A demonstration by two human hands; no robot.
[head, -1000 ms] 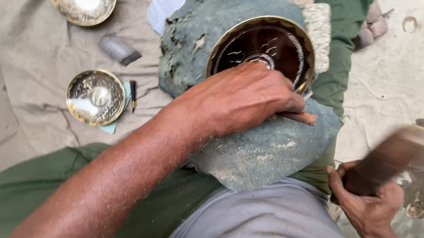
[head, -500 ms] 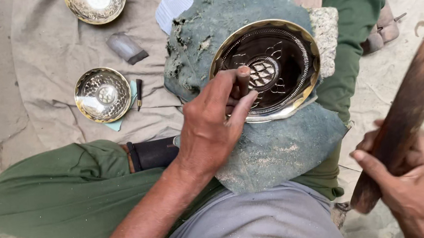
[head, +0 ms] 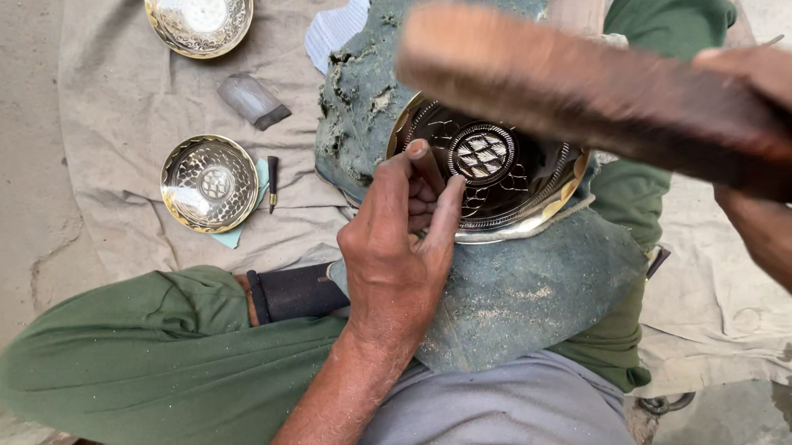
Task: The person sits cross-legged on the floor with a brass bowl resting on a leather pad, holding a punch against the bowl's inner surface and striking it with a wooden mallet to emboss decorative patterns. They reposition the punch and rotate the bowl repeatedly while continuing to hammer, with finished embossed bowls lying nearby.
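A round brass plate (head: 504, 173) with a dark, engraved inside and a cross-hatched medallion at its middle lies at the centre of the frame, a little above the middle, resting on a worn green felt pad (head: 512, 289) that covers the person's lap. The left hand (head: 398, 250) comes up from the lower centre and sits on the plate's left rim, its fingers (head: 446, 205) drawn together around a small dark punch (head: 428, 169) that stands on the plate just left of the medallion. The right hand (head: 783, 177), at the right edge of the frame, has its fingers closed around the handle of a wooden mallet (head: 573, 89), whose blurred brown length stretches from the right edge to the upper centre, above the plate and apart from it. Green trouser legs (head: 146, 361) run across the lower left and up the right side. On the pale cloth (head: 109, 103) spread over the ground, a small patterned brass bowl (head: 209, 183) sits at centre left with a thin dark tool (head: 272, 180) just beside it, a grey block (head: 253, 100) lies above them, and another brass bowl (head: 200, 13) shows at the upper left edge.
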